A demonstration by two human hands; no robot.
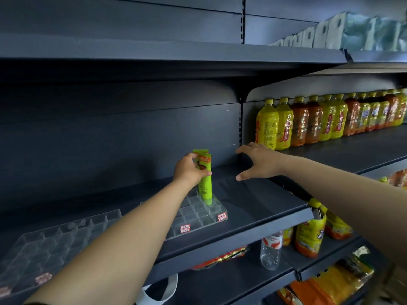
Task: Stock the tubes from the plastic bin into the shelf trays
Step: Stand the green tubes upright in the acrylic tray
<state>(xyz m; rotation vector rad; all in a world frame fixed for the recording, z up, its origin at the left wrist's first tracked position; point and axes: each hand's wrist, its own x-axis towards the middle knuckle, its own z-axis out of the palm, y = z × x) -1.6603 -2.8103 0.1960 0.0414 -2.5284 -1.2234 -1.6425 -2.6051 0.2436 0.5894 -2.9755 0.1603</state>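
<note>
dark shelf carries two clear divided trays; the near-left tray looks unfilled, the stepped tray further right holds the action. bottles are lined along the next bay to the right, well apart from the work. the plastic bin is not in view. left hand is wrapped round the upper part of what looks like two green tubes, crimped ends up, caps down, with the lower tube's cap sitting in or just at a back-row cell of the stepped tray; exact cell cannot be told. right hand hovers beside them with fingers spread and straight, holding nothing, apart from the tubes. step judged as seating the tube in its cell. to be done well: the tube should be kept upright and lowered straight so the cap drops between the dividers, not onto a wall; the tray is light and could be pushed back, so it may need steadying by the free hand; the grip should be released only once the tube stands alone; the second tube should be kept pinched and moved to the neighbouring cell.
</note>
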